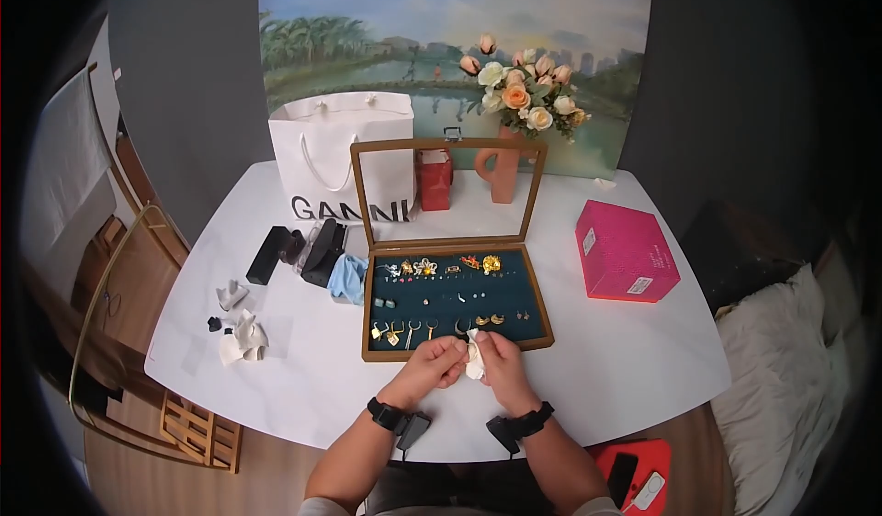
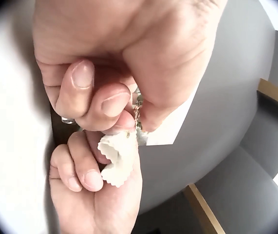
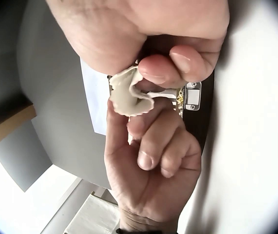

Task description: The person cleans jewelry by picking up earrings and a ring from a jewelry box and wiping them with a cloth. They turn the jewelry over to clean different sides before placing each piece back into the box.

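Note:
My left hand (image 1: 432, 366) and right hand (image 1: 507, 369) meet just over the front edge of a wooden jewelry case (image 1: 544, 340). A small white polishing cloth (image 3: 128, 95) with a scalloped edge is pinched in my right hand, folded at the fingertips. In the left wrist view, my left thumb and forefinger pinch a small gold-toned piece of jewelry (image 2: 138, 111), mostly hidden by the fingers and close against the cloth. The case's glass lid stands raised. Rows of earrings (image 1: 490, 319), rings and brooches (image 1: 425, 266) lie on its dark green lining.
Left of the case are a blue cloth (image 1: 347, 279), a black glasses case (image 1: 324, 254) and crumpled off-white cloths (image 1: 245, 340). A white paper bag (image 1: 340, 148) and a flower vase (image 1: 503, 176) stand behind. A pink box (image 1: 627, 251) sits at right.

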